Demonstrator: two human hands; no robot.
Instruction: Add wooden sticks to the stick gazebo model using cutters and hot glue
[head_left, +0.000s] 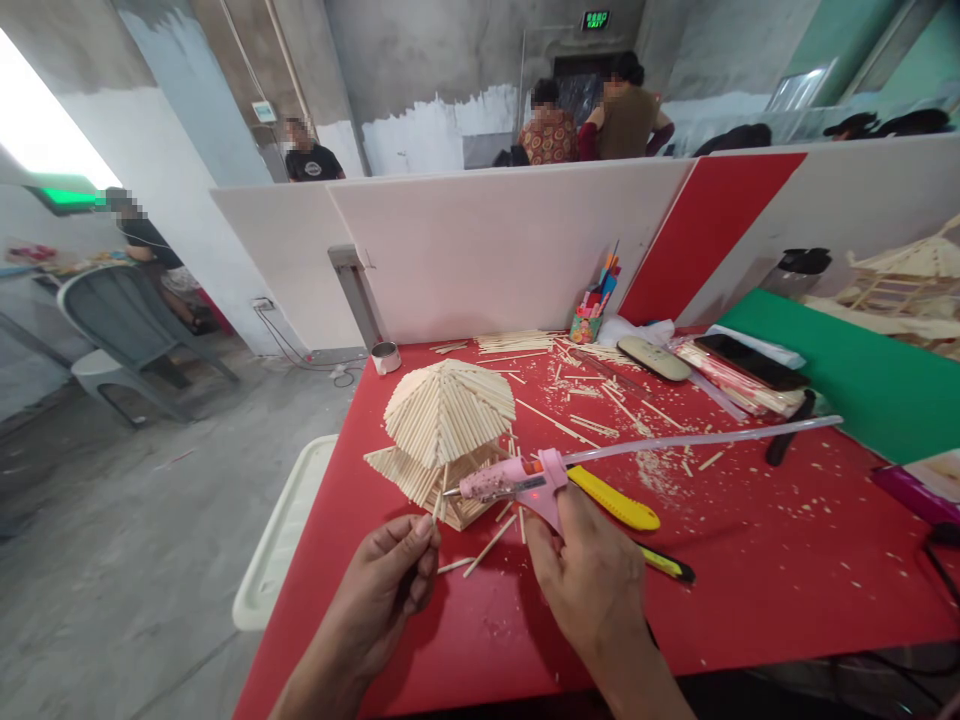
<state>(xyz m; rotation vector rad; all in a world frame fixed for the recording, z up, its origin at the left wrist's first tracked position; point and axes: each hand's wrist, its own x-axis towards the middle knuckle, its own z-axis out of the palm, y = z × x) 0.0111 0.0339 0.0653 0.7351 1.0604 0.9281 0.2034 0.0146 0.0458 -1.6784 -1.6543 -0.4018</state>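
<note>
Between the thumb and fingers of my left hand (pixel 394 575) is a thin wooden stick (pixel 438 505), held upright. My right hand (pixel 592 570) is wrapped round the handle of a pink hot glue gun (pixel 517 478), its metal nozzle close to the stick's upper part. A long translucent glue stick (pixel 697 435) juts out of the gun's rear to the right. Just behind the nozzle stands a small pavilion model (pixel 450 410) built of wooden sticks, with a peaked roof over a lower tier. A yellow utility knife (pixel 615 498) lies partly behind my right hand.
Loose sticks (pixel 517 343) and scraps litter the red table (pixel 750 560). A metal cup (pixel 386 357), a pen holder (pixel 586 325), a glasses case (pixel 652 358) and a phone (pixel 750 362) stand or lie toward the back. White partition boards (pixel 510 250) rise behind; several people are beyond.
</note>
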